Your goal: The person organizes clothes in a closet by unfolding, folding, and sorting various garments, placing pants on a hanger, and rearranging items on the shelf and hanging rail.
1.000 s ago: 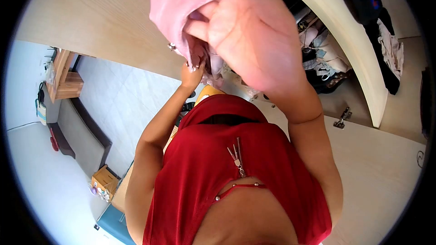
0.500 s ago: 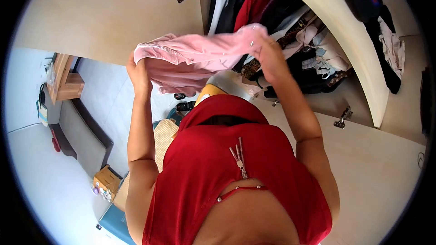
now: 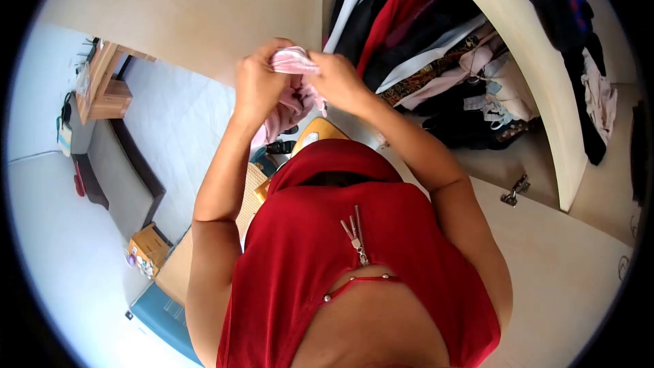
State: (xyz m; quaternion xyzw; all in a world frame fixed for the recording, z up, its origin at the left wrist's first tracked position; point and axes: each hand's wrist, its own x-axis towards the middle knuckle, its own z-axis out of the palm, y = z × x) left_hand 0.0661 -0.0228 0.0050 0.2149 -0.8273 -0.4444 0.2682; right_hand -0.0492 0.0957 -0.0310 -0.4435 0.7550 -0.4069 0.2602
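A pink garment [image 3: 293, 99] hangs bunched between my hands, in front of the wardrobe door. My left hand [image 3: 261, 85] is closed on its upper left side. My right hand [image 3: 337, 82] grips the gathered top edge from the right, close to my left hand. Below them the cloth falls in folds toward the floor, partly hidden behind my left hand and wrist.
An open wardrobe on the right holds hanging clothes [image 3: 402, 20] and a heap of garments [image 3: 501, 95]. Dark clothes [image 3: 565, 34] drape over a curved pale panel [image 3: 545, 95]. A yellow stool [image 3: 319, 133] is below my hands; a wooden cabinet [image 3: 109, 99] stands at left.
The pink garment was stretched wide between my hands half a second ago. My hands have since come together and the cloth is bunched. The view has shifted slightly.
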